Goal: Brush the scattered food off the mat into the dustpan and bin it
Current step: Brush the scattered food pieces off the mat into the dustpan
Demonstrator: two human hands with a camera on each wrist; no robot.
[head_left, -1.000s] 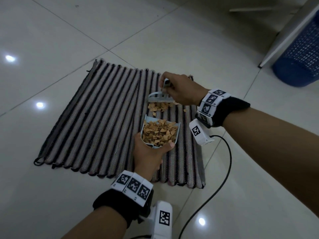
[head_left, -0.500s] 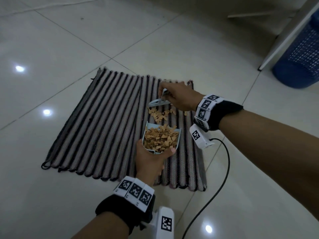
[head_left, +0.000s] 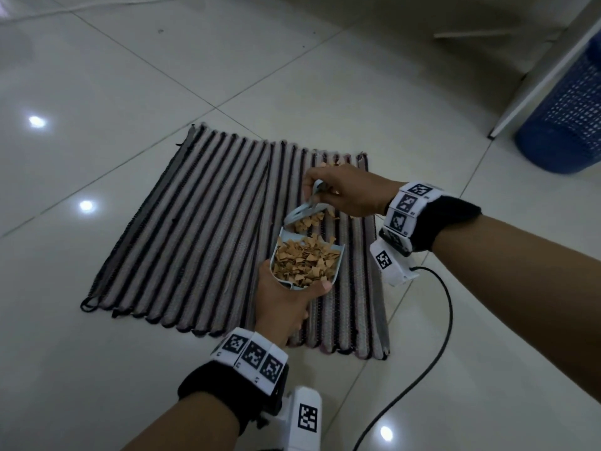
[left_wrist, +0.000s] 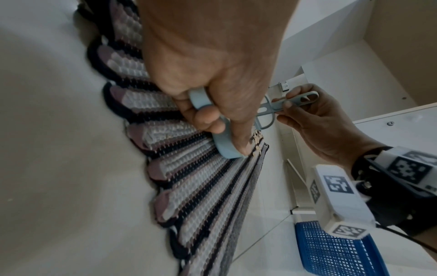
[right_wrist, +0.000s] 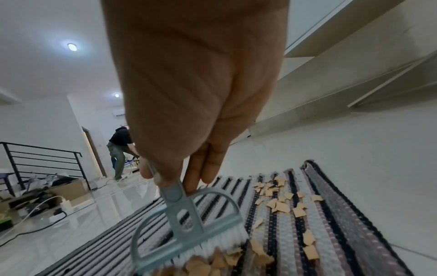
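— Since the brush [head_left: 305, 213] has come from further up the mat [head_left: 201, 242] to just beyond the dustpan's [head_left: 338, 255] mouth, I reckon this pile of food scraps [head_left: 307, 222] is nearly in.

— Hands?

— My right hand [head_left: 344, 193] pinches the brush handle; my left hand [head_left: 283, 301] curls round the dustpan, already heaped, near the mat's right edge.

— Anything the head view misses?

— Right wrist shows loose flakes [right_wrist: 283, 201] beyond the brush, by the mat's far edge; only a few peek past my hand from above. The blue bin [head_left: 566, 125] stands well apart on the floor.
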